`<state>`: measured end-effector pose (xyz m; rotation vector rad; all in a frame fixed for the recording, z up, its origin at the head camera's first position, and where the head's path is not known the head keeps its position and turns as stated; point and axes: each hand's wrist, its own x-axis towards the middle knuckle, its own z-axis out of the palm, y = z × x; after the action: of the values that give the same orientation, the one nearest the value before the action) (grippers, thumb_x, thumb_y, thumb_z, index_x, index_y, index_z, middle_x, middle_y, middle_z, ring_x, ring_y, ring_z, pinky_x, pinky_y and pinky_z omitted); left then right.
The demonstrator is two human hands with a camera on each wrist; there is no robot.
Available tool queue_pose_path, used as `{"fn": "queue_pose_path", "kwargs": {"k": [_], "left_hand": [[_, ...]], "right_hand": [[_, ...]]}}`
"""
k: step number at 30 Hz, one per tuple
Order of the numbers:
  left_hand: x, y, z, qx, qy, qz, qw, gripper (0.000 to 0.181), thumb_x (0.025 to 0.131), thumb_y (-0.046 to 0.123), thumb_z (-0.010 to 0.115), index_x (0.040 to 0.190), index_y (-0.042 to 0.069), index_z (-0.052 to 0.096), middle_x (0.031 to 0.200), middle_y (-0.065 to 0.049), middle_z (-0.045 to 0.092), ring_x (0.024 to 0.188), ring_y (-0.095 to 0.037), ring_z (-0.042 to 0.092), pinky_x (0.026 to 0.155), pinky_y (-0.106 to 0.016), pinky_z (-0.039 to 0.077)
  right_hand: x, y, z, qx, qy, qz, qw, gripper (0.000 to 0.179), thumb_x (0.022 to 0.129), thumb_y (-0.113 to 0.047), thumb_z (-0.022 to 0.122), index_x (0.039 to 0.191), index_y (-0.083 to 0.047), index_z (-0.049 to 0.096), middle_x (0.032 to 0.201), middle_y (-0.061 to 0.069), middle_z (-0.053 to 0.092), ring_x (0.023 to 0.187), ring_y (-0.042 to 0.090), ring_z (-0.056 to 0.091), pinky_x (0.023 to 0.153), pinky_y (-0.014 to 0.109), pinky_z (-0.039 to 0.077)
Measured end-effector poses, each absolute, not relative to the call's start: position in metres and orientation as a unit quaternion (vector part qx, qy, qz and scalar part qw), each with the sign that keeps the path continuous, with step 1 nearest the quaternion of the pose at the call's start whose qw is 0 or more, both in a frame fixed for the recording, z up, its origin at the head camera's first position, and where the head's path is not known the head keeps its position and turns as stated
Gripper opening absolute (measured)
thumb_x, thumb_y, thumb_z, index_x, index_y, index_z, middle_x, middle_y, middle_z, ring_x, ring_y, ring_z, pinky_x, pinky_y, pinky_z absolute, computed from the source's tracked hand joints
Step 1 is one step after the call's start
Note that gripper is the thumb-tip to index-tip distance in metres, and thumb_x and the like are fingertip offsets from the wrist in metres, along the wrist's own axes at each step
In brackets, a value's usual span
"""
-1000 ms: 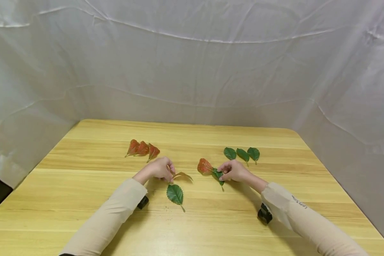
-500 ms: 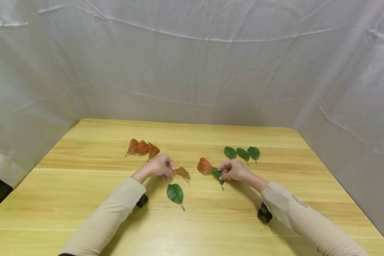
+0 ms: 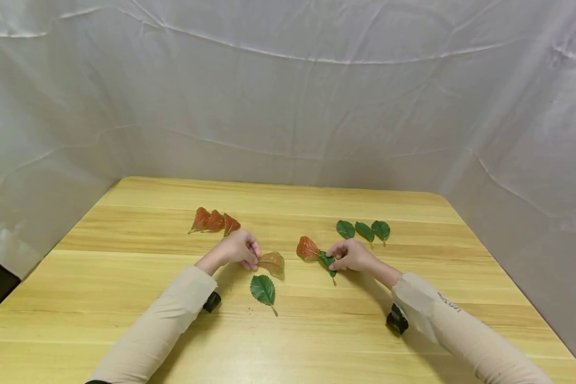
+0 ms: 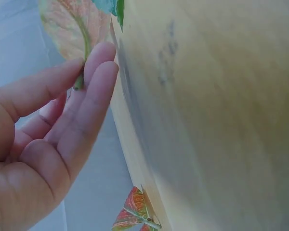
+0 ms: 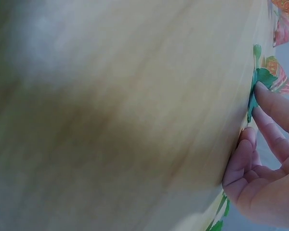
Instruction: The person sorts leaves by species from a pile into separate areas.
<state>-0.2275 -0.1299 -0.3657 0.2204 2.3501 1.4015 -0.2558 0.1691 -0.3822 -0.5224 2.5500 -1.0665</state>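
My left hand pinches an orange-red leaf by its stem, thumb against fingers. The left wrist view shows the stem between the fingertips and the blade rising beyond them. Just below that leaf, a green leaf lies on the table. With thumb and index finger, my right hand pinches a second green leaf at the tabletop; the fingers cover part of it. A red leaf lies at that leaf's upper left, its stem end overlapping the green one.
Several red leaves lie in a row at the back left of the wooden table. A row of green leaves lies at the back right. Pale cloth hangs behind and at both sides.
The orange-red leaf in my left hand has turned from nearly edge-on to showing its broad face. That hand has shifted slightly back and left. The right hand stays in place.
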Motion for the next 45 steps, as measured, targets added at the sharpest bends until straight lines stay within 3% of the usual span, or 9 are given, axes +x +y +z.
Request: {"fn": "queue_pose_path", "kwargs": {"k": [7,14,21,28,36,45], "left_hand": [[-0.228,-0.131,-0.366,0.072,0.82,0.541,0.174,0.018,0.068,-0.018,0.066,0.081,-0.011,0.058,0.071,-0.014,0.058,0.06,-0.02,0.061,0.06,-0.034,0.052],[-0.228,-0.135,-0.367,0.065,0.78,0.594,0.183,0.036,0.067,-0.019,0.065,0.102,-0.017,0.053,0.087,-0.02,0.061,0.07,-0.022,0.062,0.065,-0.035,0.052],[-0.226,-0.142,-0.366,0.074,0.781,0.594,0.177,0.036,0.071,-0.015,0.065,0.105,-0.015,0.055,0.09,-0.017,0.06,0.075,-0.019,0.06,0.067,-0.033,0.052],[-0.217,-0.153,-0.364,0.089,0.786,0.593,0.149,0.053,0.075,-0.015,0.06,0.125,-0.009,0.044,0.089,-0.016,0.057,0.073,-0.023,0.061,0.068,-0.036,0.051],[-0.212,-0.171,-0.364,0.139,0.819,0.547,0.103,0.033,0.074,-0.008,0.065,0.107,-0.009,0.06,0.102,-0.02,0.06,0.09,-0.029,0.057,0.07,-0.033,0.051],[-0.207,-0.187,-0.357,0.135,0.808,0.565,0.097,0.026,0.081,-0.003,0.06,0.106,-0.012,0.059,0.092,-0.019,0.064,0.078,-0.029,0.062,0.069,-0.04,0.05]], "right_hand": [[-0.256,0.169,-0.383,-0.179,0.896,-0.372,0.164,0.023,0.072,-0.003,0.072,0.094,0.001,0.065,0.073,0.001,0.053,0.064,0.014,0.043,0.053,0.026,0.036],[-0.256,0.169,-0.383,-0.178,0.897,-0.37,0.162,0.023,0.072,-0.003,0.073,0.093,0.001,0.065,0.071,0.001,0.053,0.063,0.013,0.043,0.052,0.025,0.036],[-0.256,0.169,-0.383,-0.181,0.898,-0.368,0.162,0.023,0.072,-0.004,0.072,0.094,0.001,0.065,0.071,0.001,0.052,0.062,0.013,0.042,0.051,0.025,0.035],[-0.256,0.169,-0.382,-0.182,0.895,-0.372,0.164,0.023,0.072,-0.002,0.072,0.094,0.002,0.065,0.068,0.001,0.051,0.056,0.012,0.039,0.048,0.023,0.034],[-0.256,0.17,-0.382,-0.188,0.894,-0.373,0.162,0.023,0.072,-0.002,0.072,0.093,0.002,0.065,0.067,0.001,0.051,0.057,0.012,0.039,0.048,0.022,0.033],[-0.256,0.17,-0.383,-0.191,0.892,-0.376,0.161,0.023,0.072,-0.002,0.072,0.094,0.002,0.065,0.068,0.001,0.051,0.056,0.012,0.039,0.048,0.023,0.033]]}}
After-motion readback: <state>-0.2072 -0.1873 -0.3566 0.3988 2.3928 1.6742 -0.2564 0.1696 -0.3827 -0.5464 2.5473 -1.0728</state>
